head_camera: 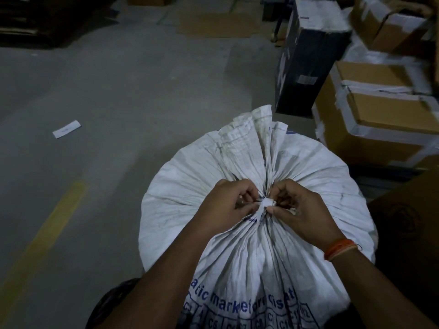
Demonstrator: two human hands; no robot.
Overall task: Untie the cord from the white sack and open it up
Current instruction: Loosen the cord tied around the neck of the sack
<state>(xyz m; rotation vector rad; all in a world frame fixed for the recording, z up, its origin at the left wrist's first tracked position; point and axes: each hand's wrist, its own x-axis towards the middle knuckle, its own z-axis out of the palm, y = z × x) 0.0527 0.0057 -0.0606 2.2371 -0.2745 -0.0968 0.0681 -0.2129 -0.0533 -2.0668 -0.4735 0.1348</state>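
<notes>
Fingers point(248, 195) of left hand point(225, 205) and right hand point(301, 210) pinch cord point(267, 202) at white sack point(297, 167) neck — knot intact. Advise: hold neck steady, work loop loose — no yanking.

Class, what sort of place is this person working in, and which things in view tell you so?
Probably a warehouse or storeroom: taped brown cardboard boxes stacked at right, a bare grey concrete floor with a painted yellow line, and a tied white woven sack.
</notes>
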